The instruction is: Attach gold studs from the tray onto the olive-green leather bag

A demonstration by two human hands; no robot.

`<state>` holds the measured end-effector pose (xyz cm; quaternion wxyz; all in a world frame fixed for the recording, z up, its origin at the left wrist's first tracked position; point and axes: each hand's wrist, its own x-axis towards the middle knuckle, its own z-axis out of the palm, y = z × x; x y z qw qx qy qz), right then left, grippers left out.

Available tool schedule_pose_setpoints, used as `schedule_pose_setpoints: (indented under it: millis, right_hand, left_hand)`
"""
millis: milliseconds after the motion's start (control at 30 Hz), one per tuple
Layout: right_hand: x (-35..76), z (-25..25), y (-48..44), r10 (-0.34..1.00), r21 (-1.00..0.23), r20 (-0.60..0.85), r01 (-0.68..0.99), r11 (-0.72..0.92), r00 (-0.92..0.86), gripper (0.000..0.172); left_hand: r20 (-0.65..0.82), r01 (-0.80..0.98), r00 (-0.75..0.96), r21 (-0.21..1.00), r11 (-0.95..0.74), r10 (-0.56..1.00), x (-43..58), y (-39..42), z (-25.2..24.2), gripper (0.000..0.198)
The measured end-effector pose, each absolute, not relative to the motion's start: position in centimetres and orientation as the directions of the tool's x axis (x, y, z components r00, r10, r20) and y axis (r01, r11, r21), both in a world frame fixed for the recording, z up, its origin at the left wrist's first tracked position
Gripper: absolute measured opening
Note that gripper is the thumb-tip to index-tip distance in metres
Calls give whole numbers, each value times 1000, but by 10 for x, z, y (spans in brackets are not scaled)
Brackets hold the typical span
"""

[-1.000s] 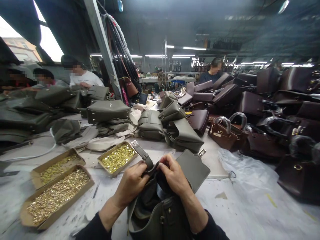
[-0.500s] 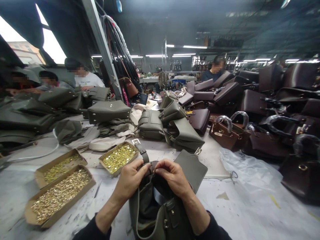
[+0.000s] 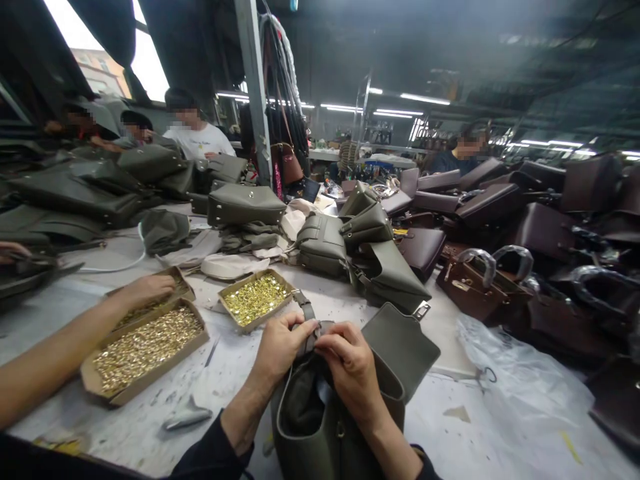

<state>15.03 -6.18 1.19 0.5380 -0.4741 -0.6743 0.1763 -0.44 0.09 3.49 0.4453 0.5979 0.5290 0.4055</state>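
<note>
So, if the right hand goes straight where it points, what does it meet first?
Probably the left hand, just ahead at the olive handbag strap, though the gap in depth is unclear.

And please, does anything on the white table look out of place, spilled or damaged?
Nothing looks plainly spilled or damaged. A crumpled translucent plastic sheet and a small beige scrap lie loose at right, looking like stray waste.

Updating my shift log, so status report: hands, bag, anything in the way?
Left hand and right hand pinched at far side of bag. Bag open, flap back. Co-worker's hand at rear left box, apart from bag.
</note>
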Motion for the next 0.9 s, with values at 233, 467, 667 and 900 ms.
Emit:
schedule_pose_setpoints:
  millis: [233, 467, 667, 900]
  right_hand:
    - [151, 9, -59, 844, -769, 535, 439, 465, 44, 18]
    - [151, 1, -57, 913, -903, 381, 271, 334, 145, 14]
    - [150, -1, -56, 908, -895, 396, 277, 349, 138, 12]
    - [156, -8, -54, 922, -928, 353, 182, 324, 158, 8]
  left_hand:
    - [-23, 243, 112, 970, -5, 993, -5, -2, 30, 38]
    - [27, 212, 129, 976, -54, 991, -2, -7, 26, 36]
    - [-26, 177, 111, 984, 6, 994, -3, -8, 24, 36]
    - [7, 195, 113, 980, -29, 994, 2, -13, 30, 35]
